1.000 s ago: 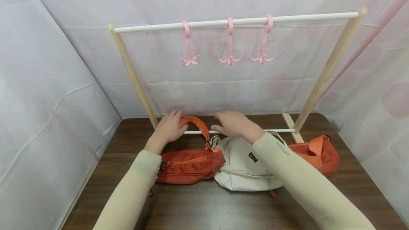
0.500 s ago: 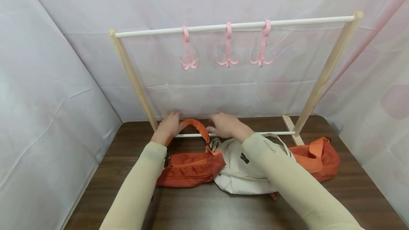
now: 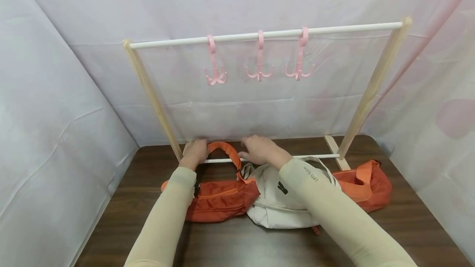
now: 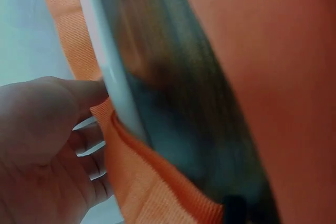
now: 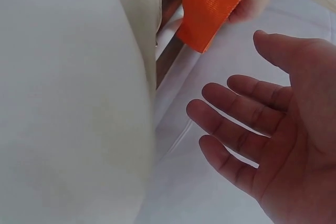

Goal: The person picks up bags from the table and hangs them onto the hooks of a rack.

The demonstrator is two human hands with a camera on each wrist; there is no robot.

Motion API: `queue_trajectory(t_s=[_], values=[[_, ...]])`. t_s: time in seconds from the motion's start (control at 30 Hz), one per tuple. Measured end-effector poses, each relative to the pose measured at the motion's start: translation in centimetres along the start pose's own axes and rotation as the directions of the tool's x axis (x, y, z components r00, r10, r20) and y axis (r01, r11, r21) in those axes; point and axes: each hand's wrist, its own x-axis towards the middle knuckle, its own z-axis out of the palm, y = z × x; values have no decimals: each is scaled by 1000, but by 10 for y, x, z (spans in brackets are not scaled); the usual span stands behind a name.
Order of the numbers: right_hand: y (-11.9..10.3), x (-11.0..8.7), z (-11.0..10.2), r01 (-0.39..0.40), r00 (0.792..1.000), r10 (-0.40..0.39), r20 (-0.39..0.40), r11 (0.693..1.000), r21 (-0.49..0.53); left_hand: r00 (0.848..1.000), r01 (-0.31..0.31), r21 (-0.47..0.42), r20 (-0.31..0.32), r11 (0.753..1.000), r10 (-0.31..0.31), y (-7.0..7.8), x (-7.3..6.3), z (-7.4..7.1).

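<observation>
My left hand (image 3: 195, 152) pinches the orange strap (image 3: 226, 148) of a rust-red waist bag (image 3: 222, 205), near the rack's low white bar. In the left wrist view, thumb and fingers of that hand (image 4: 47, 135) meet around the webbing strap (image 4: 144, 179). The bag's body lies on the table, partly behind the left sleeve. My right hand (image 3: 257, 149) hovers beyond a cream backpack (image 3: 267, 184), holding nothing. Its fingers are relaxed and spread, as the right wrist view of the hand (image 5: 278, 114) shows, apart from the orange strap (image 5: 210, 11).
A rack with wooden posts (image 3: 371, 90) stands at the back of the brown table (image 3: 230, 246). Three pink hooks, one at the left (image 3: 214, 65), hang from its white top bar (image 3: 345, 30). Another orange-red bag (image 3: 376, 186) lies right of the backpack. Pale curtains enclose the table.
My left hand has closed on the strap, its fingers now more curled. The right hand has shifted slightly left. The head view has tilted a little, so the rack sits lower.
</observation>
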Motion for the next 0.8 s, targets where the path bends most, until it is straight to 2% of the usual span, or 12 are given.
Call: queue_trajectory(t_s=[0.1, 0.13, 0.27, 0.3, 0.47, 0.67, 0.8], values=[[0, 0, 3, 6, 1000, -6, -7, 1000, -1, 1000, 15, -20, -4, 1000, -15, 8, -13, -12], [-1, -1, 4, 5, 1000, -5, -10, 1000, 1, 999, 34, -36, 4, 999, -34, 15, -18, -21], [0, -1, 5, -13, 1000, 13, -26, 1000, 8, 998, 33, -28, -58, 999, -35, 26, -29, -33], [0, -1, 5, -20, 999, 20, -31, 1000, 10, 998, 48, -50, -42, 998, -50, 32, -32, -39], [-1, -1, 5, -54, 996, 55, -67, 998, 16, 996, 56, -108, -66, 993, -63, 38, -36, -47], [-5, -1, 5, -83, 990, 86, -107, 996, 35, 988, 30, -127, -144, 991, -48, 39, -42, -56], [-7, 0, 7, -77, 987, 83, -135, 996, 51, 978, 3, -127, -206, 992, -29, 41, -49, -65]])
